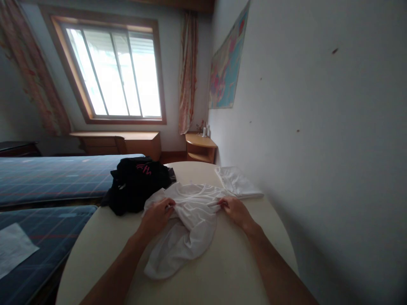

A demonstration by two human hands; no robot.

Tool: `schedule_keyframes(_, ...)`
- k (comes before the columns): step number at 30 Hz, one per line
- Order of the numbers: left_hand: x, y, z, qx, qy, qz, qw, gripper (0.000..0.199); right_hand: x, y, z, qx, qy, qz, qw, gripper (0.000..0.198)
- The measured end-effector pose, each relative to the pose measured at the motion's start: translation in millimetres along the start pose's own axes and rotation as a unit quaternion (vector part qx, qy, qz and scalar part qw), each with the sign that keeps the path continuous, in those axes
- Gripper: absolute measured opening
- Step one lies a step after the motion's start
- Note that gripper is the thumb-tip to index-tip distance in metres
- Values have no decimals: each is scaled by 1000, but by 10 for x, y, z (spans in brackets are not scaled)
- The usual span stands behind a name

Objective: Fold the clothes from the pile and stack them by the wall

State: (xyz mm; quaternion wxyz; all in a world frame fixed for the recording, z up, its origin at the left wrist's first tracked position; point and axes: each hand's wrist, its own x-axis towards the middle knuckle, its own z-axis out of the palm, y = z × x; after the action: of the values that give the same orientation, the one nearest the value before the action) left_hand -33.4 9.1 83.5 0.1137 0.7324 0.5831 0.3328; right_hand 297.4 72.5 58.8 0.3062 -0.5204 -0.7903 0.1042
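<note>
A crumpled white shirt [193, 224] lies across the round cream table [235, 271], its neckline toward the far side and its lower part bunched toward me. My left hand [159, 214] pinches the cloth on the left. On the right, my right hand [233, 209] grips the shirt's other side between thumb and fingers. Left of the shirt sits a heaped black garment [136, 184] with pink lettering, close to my left hand. Beyond my right hand rests a folded white garment [238, 182] near the table's far right edge.
A white wall [318, 169] with a map [227, 63] runs close along the right. Blue plaid mattresses [63, 176] stand to the left, one with a white sheet of paper [15, 248]. A desk [140, 136] and a corner shelf [200, 140] are at the back.
</note>
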Motion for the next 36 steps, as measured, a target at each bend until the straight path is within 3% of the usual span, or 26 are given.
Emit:
schedule_keyframes(4,86,-138,-143,-19,228,-96,969,24,29,40,-83,-5,139,21,990,23)
schedule_keyframes(7,111,-295,-218,-21,305,-138,942,26,33,97,-96,-28,175,38,983,22)
schedule_keyframes(13,93,-312,-166,-10,193,-206,959,25,25,-50,-106,-105,168,37,980,19)
schedule_keyframes(16,72,-175,-90,9,153,-197,968,31,-8,-257,-117,-57,80,37,994,19)
schedule_keyframes(21,50,-97,52,-63,150,-121,979,57,-74,-433,12,26,-69,-74,995,26)
schedule_keyframes(23,61,-111,90,-107,154,-106,976,62,-73,-427,84,19,-93,-102,990,23)
schedule_keyframes(27,106,-117,71,-196,191,-114,955,55,-41,-388,125,-10,-92,-84,992,11)
schedule_keyframes(30,133,-155,-41,-279,254,-142,915,54,-16,-355,21,26,-27,-35,999,17)
schedule_keyframes(34,162,-321,-209,-309,370,-219,848,49,16,-272,-180,64,190,45,979,35)
schedule_keyframes(36,176,-388,-231,-307,380,-239,839,50,32,-225,-219,63,265,75,959,40)
